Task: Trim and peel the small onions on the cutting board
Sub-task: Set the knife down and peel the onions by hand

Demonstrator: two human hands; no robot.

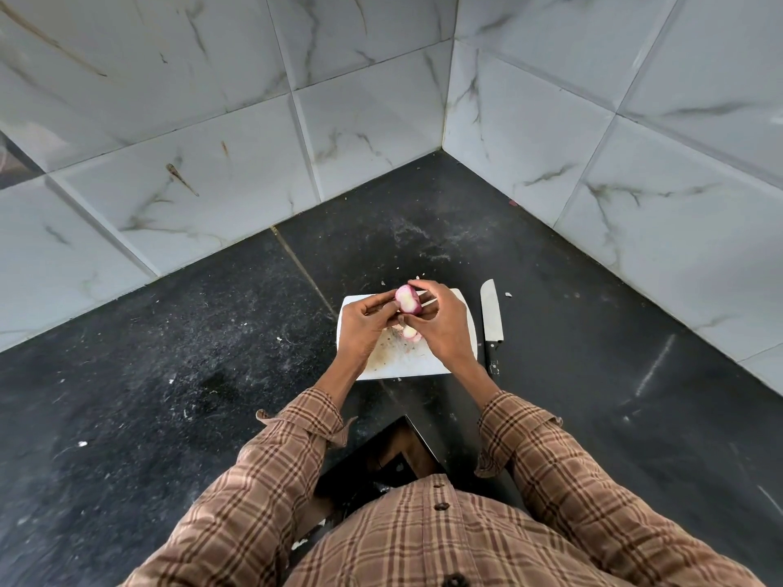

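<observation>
The counter (169, 374) is black and speckled, and it fits into a corner of the tiled walls. A white board (406, 362) lies flat on it. A knife (491, 319) lies on the counter just beside the board's right edge, its tip pointing to the wall. Small white bits (82, 444) are scattered over the counter.

Onion (407, 301) purple-white; cutting board (423, 363) white; desk (169, 353) black speckled; wall tiles (212, 120) grey-white marbled; sleeves (551, 459) brown plaid.
</observation>
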